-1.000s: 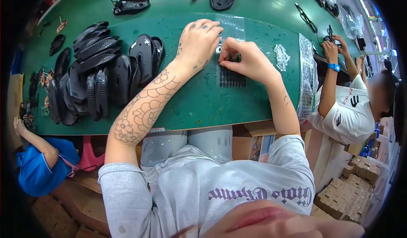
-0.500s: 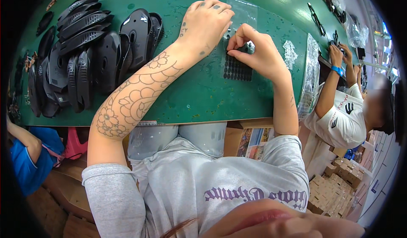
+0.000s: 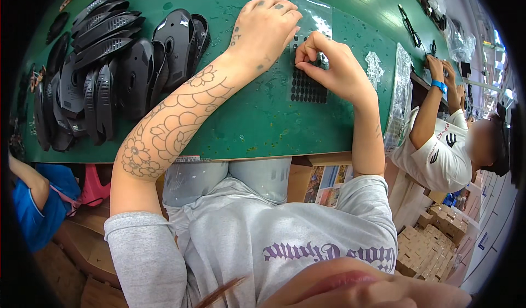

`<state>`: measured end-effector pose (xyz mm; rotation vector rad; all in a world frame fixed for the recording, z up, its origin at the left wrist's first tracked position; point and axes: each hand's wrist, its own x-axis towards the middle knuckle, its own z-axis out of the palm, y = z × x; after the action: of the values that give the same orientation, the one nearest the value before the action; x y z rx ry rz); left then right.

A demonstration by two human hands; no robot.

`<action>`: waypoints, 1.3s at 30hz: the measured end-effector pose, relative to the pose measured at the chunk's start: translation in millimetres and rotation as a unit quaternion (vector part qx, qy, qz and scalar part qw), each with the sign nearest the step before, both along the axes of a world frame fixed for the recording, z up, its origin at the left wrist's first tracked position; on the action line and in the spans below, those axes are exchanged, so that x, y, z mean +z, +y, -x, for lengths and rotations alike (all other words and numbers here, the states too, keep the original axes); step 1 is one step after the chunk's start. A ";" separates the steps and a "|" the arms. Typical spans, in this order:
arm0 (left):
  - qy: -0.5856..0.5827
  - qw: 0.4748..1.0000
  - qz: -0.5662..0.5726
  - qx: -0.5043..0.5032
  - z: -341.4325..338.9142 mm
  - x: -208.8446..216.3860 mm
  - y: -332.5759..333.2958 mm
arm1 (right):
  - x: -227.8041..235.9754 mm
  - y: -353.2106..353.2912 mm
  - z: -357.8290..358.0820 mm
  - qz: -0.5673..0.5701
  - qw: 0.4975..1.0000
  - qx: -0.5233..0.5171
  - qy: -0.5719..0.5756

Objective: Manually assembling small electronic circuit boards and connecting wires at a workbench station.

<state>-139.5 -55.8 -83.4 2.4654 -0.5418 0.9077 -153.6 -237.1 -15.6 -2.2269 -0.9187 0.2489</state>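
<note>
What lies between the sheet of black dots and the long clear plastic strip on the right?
The head view shows the right hand, then a small heap of whitish scraps on the green table, nearer the strip.

Green worktop (image 3: 257, 130), co-workers at either side, cartons low right.
At 2 o'clock: black cable (image 3: 408, 26), loosely bundled on the worktop; farther out toward the rim, crumpled clear plastic bag (image 3: 459, 39). At 3: co-worker (image 3: 438, 157), white printed shirt, dark cap (image 3: 497, 143), blue wristband (image 3: 439, 86); face blurred. At 4: brown cartons (image 3: 430, 253), stacked; nearer centre, below the worktop's edge, colourful printed panel (image 3: 327, 184). Between 8 and 9: second person (image 3: 34, 212), blue clothing, cut off by dark rim; just beside, bright pink object (image 3: 96, 187), kind unclear.
</note>
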 end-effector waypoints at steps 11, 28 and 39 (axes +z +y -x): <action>-0.004 1.000 -0.002 -0.003 -0.8 0.0 1.0 | 3.6 0.1 -1.2 -0.023 0.999 0.003 0.041; 0.041 0.999 0.002 0.001 1.9 3.8 1.3 | 4.5 0.9 -0.2 -0.017 0.999 -0.007 0.030; 0.010 1.000 0.016 -0.005 -1.0 -1.2 1.0 | 3.7 0.9 -3.2 -0.009 0.997 -0.014 0.075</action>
<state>-138.5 -54.8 -84.6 2.4371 -0.5287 0.8799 -150.4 -236.2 -11.9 -2.1707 -0.8059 0.3877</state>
